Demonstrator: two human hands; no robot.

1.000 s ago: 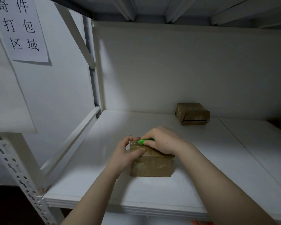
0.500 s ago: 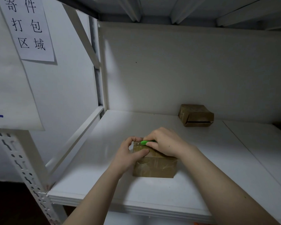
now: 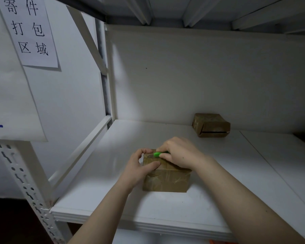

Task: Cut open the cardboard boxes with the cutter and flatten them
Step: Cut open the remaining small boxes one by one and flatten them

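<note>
Now the taped cardboard box (image 3: 165, 180) stands on the white shelf (image 3: 113, 199), not far from its front edge. The tip of the green cutter (image 3: 157, 154) touches the top of the box at the far left corner. A second box (image 3: 210, 125) rests at the back, close to the white wall panel (image 3: 201, 76) and well apart from the first. At the left, a perforated post (image 3: 16, 173) carries the shelf, and a paper sign (image 3: 30, 30) hangs above it. The left hand (image 3: 139, 169) is curled around the left top edge of the box, with the thumb pressing on top. The right hand (image 3: 180, 154) grips the cutter, its fingers closed around the handle.
</note>
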